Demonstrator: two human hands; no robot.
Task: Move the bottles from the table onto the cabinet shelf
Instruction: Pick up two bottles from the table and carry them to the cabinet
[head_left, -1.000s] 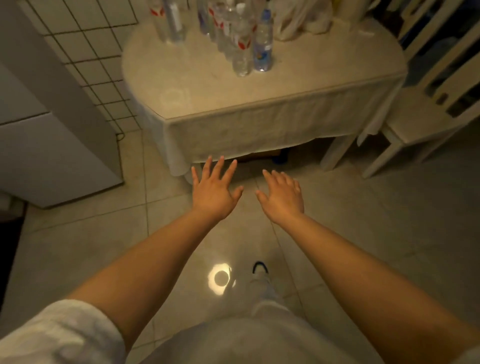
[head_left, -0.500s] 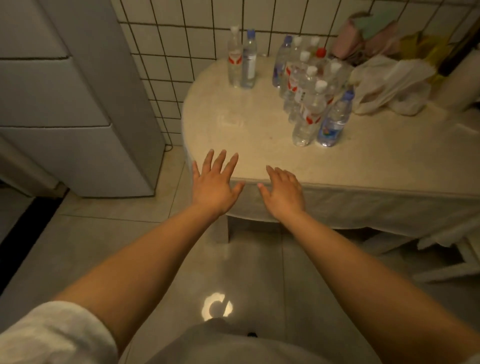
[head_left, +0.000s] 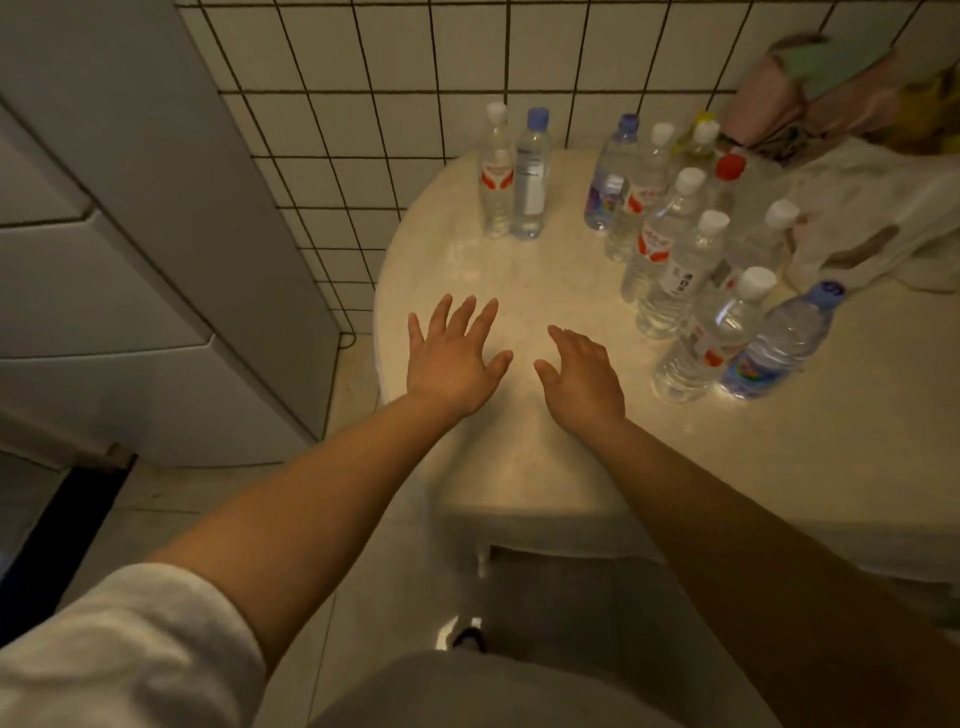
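Left hand (head_left: 451, 358): palm down over the table's near edge, fingers spread wide and straight, holding nothing; whether it touches the top cannot be told.
Right hand (head_left: 584, 376): just beside the left, at its 3 o'clock, palm down, fingers relaxed and close together, holding nothing.
Table (head_left: 519, 457): rounded pale top with a cloth hanging over its edge, set against the tiled wall (head_left: 363, 78).
Pair (head_left: 511, 174): two clear bottles upright and touching, at 12 o'clock from the hands, near the wall; one has a white cap and red label, the other a blue cap and white label.
Cluster (head_left: 691, 244): many clear bottles upright and packed close, at 2 o'clock from the right hand; mostly white caps with red labels, one red cap (head_left: 730, 165) among them.
Blue bottle (head_left: 779, 348): blue cap, bright label, at the cluster's near end, at 3 o'clock from the right hand, touching a white-capped one.
Bags (head_left: 872, 208): crumpled white plastic bags beyond the cluster at 2 o'clock, with pink and yellow things behind them.
Fridge (head_left: 130, 260): pale grey unit at 9 o'clock from the table, standing on the floor.
Sleeve (head_left: 119, 649): white, on the left arm, at the bottom corner.
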